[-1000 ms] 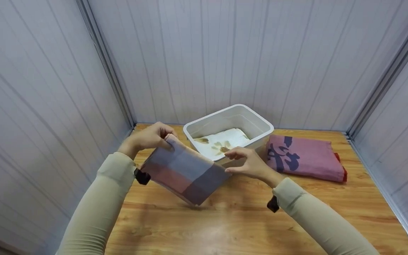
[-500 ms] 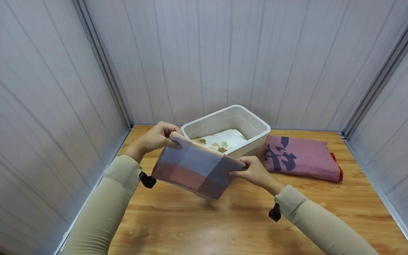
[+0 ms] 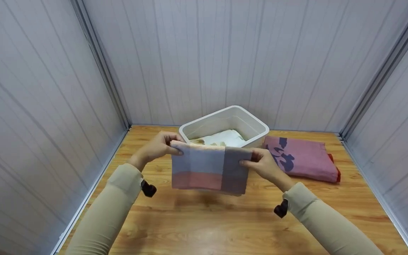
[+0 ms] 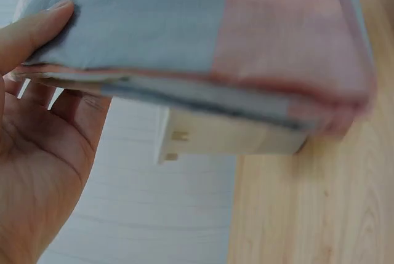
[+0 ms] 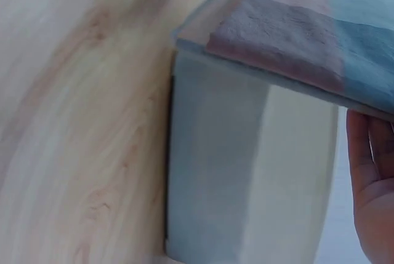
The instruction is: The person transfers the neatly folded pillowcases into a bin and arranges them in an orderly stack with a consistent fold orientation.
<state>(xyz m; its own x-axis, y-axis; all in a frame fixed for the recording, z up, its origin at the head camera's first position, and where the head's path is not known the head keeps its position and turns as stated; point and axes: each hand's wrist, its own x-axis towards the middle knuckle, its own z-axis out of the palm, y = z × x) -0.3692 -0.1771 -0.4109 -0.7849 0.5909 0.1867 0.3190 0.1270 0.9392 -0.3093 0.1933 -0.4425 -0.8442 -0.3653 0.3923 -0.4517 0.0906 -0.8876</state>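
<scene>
A folded checked cloth (image 3: 205, 168) in blue, grey and pink hangs between my two hands, in front of the bin. My left hand (image 3: 158, 147) pinches its upper left corner, the thumb on the near face and the fingers behind. At the upper right corner my right hand (image 3: 266, 166) grips it the same way. In the left wrist view the folded layers of the cloth (image 4: 203, 36) show along its side edge. Behind the cloth stands a white plastic bin (image 3: 225, 113). Inside lies a white folded cloth (image 3: 227, 137) with brownish flower marks, partly hidden by the checked one.
To the right of the bin a folded purple cloth (image 3: 305, 159) with dark blue figures and a red edge lies on the wooden tabletop (image 3: 211, 223). Pale panel walls (image 3: 207, 60) enclose the table at the back and both sides.
My right hand has closed on the right corner of the checked cloth. The cloth has turned from a slant to nearly level and moved a little to the right.
</scene>
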